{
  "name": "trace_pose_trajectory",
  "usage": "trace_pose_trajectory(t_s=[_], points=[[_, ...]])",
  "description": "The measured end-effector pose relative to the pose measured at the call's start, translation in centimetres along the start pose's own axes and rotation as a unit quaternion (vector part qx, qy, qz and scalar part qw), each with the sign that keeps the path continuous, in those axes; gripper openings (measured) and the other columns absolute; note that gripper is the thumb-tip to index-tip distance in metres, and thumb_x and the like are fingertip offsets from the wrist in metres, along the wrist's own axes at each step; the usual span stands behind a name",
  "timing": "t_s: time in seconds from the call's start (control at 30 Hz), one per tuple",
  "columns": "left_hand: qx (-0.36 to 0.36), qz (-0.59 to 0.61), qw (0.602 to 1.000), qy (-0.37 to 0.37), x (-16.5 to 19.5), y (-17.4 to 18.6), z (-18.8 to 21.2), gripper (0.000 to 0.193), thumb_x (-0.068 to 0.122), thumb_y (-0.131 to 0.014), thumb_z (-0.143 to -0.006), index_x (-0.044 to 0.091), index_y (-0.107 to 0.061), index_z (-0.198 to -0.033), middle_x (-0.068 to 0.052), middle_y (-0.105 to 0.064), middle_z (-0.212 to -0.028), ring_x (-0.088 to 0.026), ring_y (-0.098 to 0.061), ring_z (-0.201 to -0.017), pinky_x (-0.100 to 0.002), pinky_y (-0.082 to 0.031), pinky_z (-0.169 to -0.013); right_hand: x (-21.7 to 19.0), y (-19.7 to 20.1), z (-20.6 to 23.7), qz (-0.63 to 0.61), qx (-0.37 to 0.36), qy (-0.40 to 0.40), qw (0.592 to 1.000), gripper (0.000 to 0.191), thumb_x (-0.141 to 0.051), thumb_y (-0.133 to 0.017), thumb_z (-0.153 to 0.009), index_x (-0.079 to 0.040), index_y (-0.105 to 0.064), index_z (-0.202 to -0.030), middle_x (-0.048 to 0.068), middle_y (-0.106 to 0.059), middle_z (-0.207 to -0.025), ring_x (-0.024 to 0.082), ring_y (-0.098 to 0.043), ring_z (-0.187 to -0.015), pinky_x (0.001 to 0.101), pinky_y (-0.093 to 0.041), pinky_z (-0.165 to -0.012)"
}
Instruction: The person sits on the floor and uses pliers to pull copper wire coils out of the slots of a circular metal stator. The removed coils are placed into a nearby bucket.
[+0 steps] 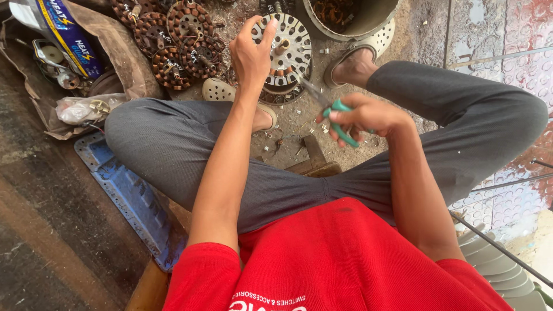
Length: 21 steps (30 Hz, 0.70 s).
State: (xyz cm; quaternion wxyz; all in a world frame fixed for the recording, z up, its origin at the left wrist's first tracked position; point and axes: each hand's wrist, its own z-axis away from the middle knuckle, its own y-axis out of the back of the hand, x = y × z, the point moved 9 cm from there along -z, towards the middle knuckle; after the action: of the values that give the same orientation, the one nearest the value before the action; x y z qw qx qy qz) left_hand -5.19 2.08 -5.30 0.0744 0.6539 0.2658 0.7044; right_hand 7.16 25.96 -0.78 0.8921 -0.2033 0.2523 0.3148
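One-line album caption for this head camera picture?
Seated person's left hand steadies a round slotted metal disc while the right hand works green-handled pliers at it.

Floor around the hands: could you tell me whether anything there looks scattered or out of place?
Yes: small cut bits lie scattered on the floor between the feet, below the round motor part held by the left hand.
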Motion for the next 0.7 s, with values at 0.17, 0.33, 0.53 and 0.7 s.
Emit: trace_pose_trajectory(t_s=[0.17, 0.33, 0.53, 0.7], points=[[0.0, -0.007, 1.0, 0.009, -0.3, -0.1, 0.0, 0.045, 0.043, -0.071, -0.093, 0.003, -0.074, -0.111, -0.011, -0.08, -0.08, -0.025, -0.079, -0.073, -0.036, -0.058, -0.069, 0.3, 1.1, -0.2, 0.086, 0.092, -0.058, 0.99, 0.031, -0.02, -0.052, -0.1, 0.004, -0.062, -0.117, 0.013, -0.076, -0.097, 0.024, -0.077, -0.083, 0.0338, -0.066, -0.07], [0.012, -0.002, 1.0, -0.009, 0.1, 0.3, 0.2, 0.045, 0.042, -0.073, -0.094, 0.001, -0.074, -0.112, -0.012, -0.079, -0.081, -0.025, -0.079, -0.074, -0.037, -0.058, -0.071, -1.9, 2.3, -1.6, 0.03, 0.122, -0.012, 0.992, 0.032, -0.02, -0.048, -0.103, 0.001, -0.062, -0.122, 0.017, -0.076, -0.096, 0.026, -0.076, -0.081, 0.0345, -0.065, -0.068], [-0.004, 0.008, 1.0, 0.006, 0.1, 0.1, 0.0, 0.043, 0.042, -0.071, -0.094, 0.002, -0.074, -0.111, -0.009, -0.079, -0.077, -0.022, -0.078, -0.069, -0.035, -0.058, -0.066, -3.2, 3.1, -2.7, 0.064, 0.09, -0.039, 0.993, 0.03, -0.02, -0.051, -0.103, 0.005, -0.062, -0.115, 0.021, -0.075, -0.094, 0.028, -0.077, -0.076, 0.0365, -0.062, -0.059], [0.0, 0.004, 1.0, 0.002, 0.1, 0.1, 0.0, 0.042, 0.042, -0.07, -0.095, 0.003, -0.074, -0.11, -0.008, -0.078, -0.075, -0.021, -0.077, -0.066, -0.035, -0.057, -0.064, -4.5, 4.5, -2.4, 0.156, 0.091, -0.094, 0.979, 0.03, -0.023, -0.052, -0.102, 0.002, -0.065, -0.113, 0.017, -0.076, -0.088, 0.023, -0.074, -0.069, 0.0351, -0.062, -0.061]])
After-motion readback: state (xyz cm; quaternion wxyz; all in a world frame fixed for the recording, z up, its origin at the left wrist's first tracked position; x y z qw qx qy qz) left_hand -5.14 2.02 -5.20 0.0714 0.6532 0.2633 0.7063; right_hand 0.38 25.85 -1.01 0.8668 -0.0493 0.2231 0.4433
